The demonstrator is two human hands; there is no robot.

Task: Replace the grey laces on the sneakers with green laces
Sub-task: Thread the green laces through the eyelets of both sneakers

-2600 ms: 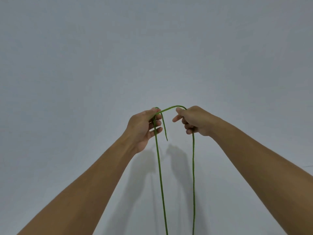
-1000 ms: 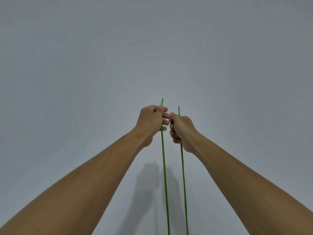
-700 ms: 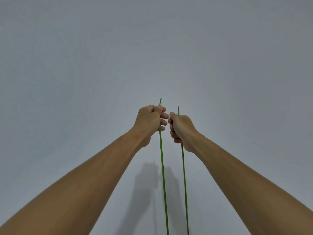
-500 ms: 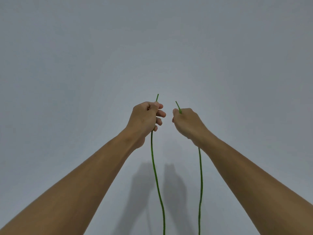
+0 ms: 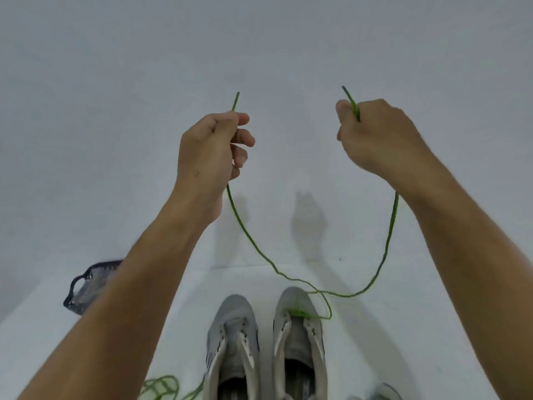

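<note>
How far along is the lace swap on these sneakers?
Done: no grey laces show on either sneaker. In hand: the left hand and right hand hold the ends of a green lace threaded through the right sneaker near its toe. Left: remaining eyelets, the bare left sneaker.

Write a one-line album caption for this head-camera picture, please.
Left hand and right hand lift both ends of a green lace threaded through the right grey sneaker.

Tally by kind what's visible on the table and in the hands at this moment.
Grey sneakers: 2, left and right
Green laces: 2, one held by both hands, one loose
Dark basket: 1
Hands: 2, left, right
Total: 7
</note>
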